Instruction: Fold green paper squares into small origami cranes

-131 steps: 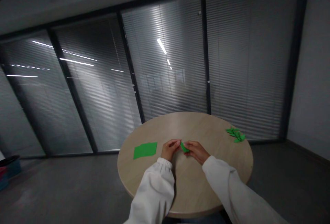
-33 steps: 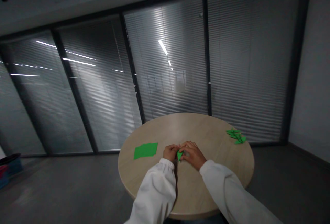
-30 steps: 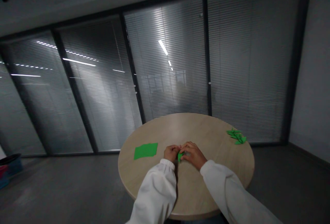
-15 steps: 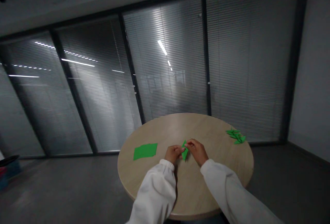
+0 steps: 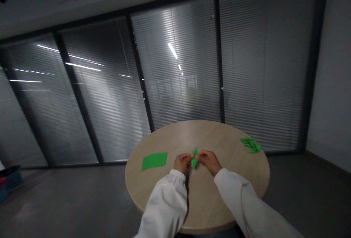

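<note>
A small diamond-shaped piece of folded green paper is held between my two hands over the middle of the round table. My left hand pinches its left edge between thumb and fingers. From the other side, the thumb and fingertips of my right hand close on its right edge. One pointed end is towards the far side of the table and the other towards me. The fingertips cover part of the folds.
Flat sheets of green paper lie on the left of the round wooden table. Several folded green paper pieces are heaped near its right edge. Behind stand glass partitions with blinds. A dark-rimmed bin is at far left.
The folded green paper has shifted slightly left and away from me. My right hand has lowered a little, and its fingers now lie level with those of my left hand.
</note>
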A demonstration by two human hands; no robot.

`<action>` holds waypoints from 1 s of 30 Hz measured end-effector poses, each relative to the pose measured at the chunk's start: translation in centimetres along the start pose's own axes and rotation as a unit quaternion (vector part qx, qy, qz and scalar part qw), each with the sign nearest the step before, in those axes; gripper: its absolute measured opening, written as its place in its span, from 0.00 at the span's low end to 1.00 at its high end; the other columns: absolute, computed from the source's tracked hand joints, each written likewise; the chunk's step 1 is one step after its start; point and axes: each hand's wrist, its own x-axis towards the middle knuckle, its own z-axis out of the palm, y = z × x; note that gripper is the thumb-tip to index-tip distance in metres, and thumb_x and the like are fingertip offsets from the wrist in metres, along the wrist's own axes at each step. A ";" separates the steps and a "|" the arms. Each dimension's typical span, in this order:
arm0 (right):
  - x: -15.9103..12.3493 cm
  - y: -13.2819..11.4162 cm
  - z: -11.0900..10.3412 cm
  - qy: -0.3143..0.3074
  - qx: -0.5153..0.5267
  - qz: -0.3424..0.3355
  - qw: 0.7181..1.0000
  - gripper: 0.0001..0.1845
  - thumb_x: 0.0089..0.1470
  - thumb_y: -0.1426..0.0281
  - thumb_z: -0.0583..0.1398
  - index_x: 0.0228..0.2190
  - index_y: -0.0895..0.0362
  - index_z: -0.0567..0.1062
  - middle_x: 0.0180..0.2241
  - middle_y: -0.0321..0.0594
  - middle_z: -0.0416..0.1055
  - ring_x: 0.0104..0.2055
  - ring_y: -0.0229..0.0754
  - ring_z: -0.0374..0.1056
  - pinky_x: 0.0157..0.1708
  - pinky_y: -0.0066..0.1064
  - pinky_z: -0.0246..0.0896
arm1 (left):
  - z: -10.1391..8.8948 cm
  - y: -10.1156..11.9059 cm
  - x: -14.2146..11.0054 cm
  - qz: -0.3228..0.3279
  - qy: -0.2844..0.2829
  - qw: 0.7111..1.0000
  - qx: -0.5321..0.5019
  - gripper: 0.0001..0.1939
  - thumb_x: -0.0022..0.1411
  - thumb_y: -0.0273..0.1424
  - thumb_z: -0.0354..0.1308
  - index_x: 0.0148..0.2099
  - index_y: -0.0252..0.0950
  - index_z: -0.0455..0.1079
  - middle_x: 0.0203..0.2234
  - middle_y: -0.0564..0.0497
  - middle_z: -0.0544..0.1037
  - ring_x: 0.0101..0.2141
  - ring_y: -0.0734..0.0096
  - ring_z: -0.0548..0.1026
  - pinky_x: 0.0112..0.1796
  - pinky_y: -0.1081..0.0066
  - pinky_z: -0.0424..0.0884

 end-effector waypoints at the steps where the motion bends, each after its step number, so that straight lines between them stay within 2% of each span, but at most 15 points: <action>1: 0.0 0.0 0.0 0.000 0.017 0.004 1.000 0.19 0.40 0.53 0.61 0.24 0.58 0.73 0.23 0.39 0.73 0.26 0.40 0.68 0.27 0.30 0.62 | 0.0 -0.1 0.1 0.011 0.002 1.000 0.006 0.21 0.34 0.47 0.64 0.21 0.31 0.70 0.14 0.55 0.66 0.18 0.78 0.63 0.19 0.77 0.60; 4: 0.0 -0.2 -0.1 0.005 0.033 0.003 0.999 0.17 0.41 0.56 0.61 0.24 0.58 0.73 0.23 0.38 0.73 0.26 0.40 0.68 0.28 0.30 0.62 | 0.0 -0.4 0.3 0.044 0.004 0.999 0.028 0.21 0.39 0.47 0.62 0.21 0.32 0.69 0.15 0.55 0.66 0.19 0.77 0.64 0.19 0.77 0.61; 8: -0.4 -1.4 -0.3 0.052 -0.061 -0.049 0.996 0.11 0.45 0.61 0.60 0.24 0.56 0.74 0.24 0.37 0.72 0.27 0.39 0.67 0.28 0.29 0.62 | -0.4 -0.8 0.5 0.051 0.030 0.996 0.071 0.23 0.43 0.50 0.58 0.22 0.33 0.69 0.15 0.54 0.67 0.18 0.77 0.64 0.19 0.77 0.62; 11: -0.9 -2.3 -0.5 0.073 -0.123 -0.146 0.979 0.08 0.48 0.65 0.58 0.26 0.55 0.75 0.27 0.38 0.71 0.30 0.39 0.66 0.31 0.30 0.62 | -0.3 -0.9 0.6 -0.037 0.023 0.997 0.063 0.28 0.46 0.55 0.52 0.21 0.33 0.68 0.14 0.51 0.69 0.15 0.75 0.65 0.18 0.74 0.63; 13: -1.1 -2.6 -0.5 0.057 -0.147 -0.197 0.968 0.07 0.50 0.69 0.57 0.28 0.54 0.75 0.29 0.39 0.71 0.32 0.40 0.66 0.33 0.31 0.62 | -0.1 -0.8 0.6 -0.112 -0.015 0.994 0.003 0.31 0.47 0.58 0.49 0.20 0.32 0.67 0.13 0.49 0.69 0.15 0.73 0.66 0.19 0.72 0.65; 15: -1.3 -2.7 -0.5 0.028 -0.157 -0.229 0.960 0.08 0.51 0.72 0.56 0.30 0.53 0.75 0.30 0.39 0.70 0.34 0.40 0.66 0.36 0.32 0.63 | 0.0 -0.7 0.7 -0.132 -0.035 0.988 -0.071 0.29 0.45 0.57 0.52 0.21 0.32 0.67 0.13 0.50 0.69 0.16 0.73 0.67 0.21 0.71 0.66; 18: -1.3 -2.5 -0.4 0.000 -0.161 -0.250 0.955 0.12 0.50 0.76 0.54 0.31 0.52 0.76 0.33 0.40 0.70 0.37 0.40 0.66 0.39 0.33 0.63 | 0.1 -0.5 0.6 -0.079 -0.045 0.988 -0.124 0.23 0.36 0.48 0.65 0.23 0.32 0.69 0.15 0.54 0.69 0.18 0.77 0.66 0.23 0.75 0.65; 20: -1.2 -2.5 -0.3 0.003 -0.164 -0.245 0.956 0.14 0.50 0.78 0.53 0.31 0.52 0.76 0.34 0.39 0.69 0.39 0.39 0.66 0.41 0.33 0.63 | 0.0 -0.3 0.4 -0.046 -0.058 0.990 -0.121 0.22 0.32 0.43 0.68 0.24 0.31 0.70 0.16 0.55 0.70 0.19 0.78 0.66 0.23 0.77 0.64; 23: -1.2 -2.7 -0.3 0.034 -0.162 -0.219 0.961 0.19 0.49 0.80 0.51 0.39 0.52 0.74 0.38 0.40 0.68 0.42 0.39 0.65 0.44 0.35 0.63 | -0.1 -0.1 0.1 -0.020 -0.081 0.992 -0.096 0.21 0.32 0.44 0.68 0.24 0.30 0.72 0.16 0.54 0.71 0.20 0.77 0.66 0.23 0.77 0.62; 26: -1.1 -2.7 -0.3 0.040 -0.164 -0.207 0.964 0.27 0.48 0.79 0.51 0.49 0.50 0.66 0.46 0.41 0.64 0.50 0.40 0.60 0.51 0.38 0.58 | 0.0 -0.1 -0.2 -0.017 -0.113 0.991 -0.067 0.22 0.33 0.45 0.67 0.24 0.31 0.72 0.14 0.54 0.69 0.19 0.77 0.66 0.22 0.77 0.61; 30: -1.1 -2.4 -0.4 0.000 -0.182 -0.210 0.961 0.25 0.50 0.77 0.50 0.50 0.50 0.66 0.51 0.42 0.59 0.54 0.41 0.56 0.56 0.40 0.52 | 0.1 -0.3 -0.1 -0.018 -0.118 0.991 -0.055 0.22 0.32 0.44 0.68 0.24 0.30 0.73 0.14 0.55 0.69 0.17 0.80 0.63 0.21 0.78 0.58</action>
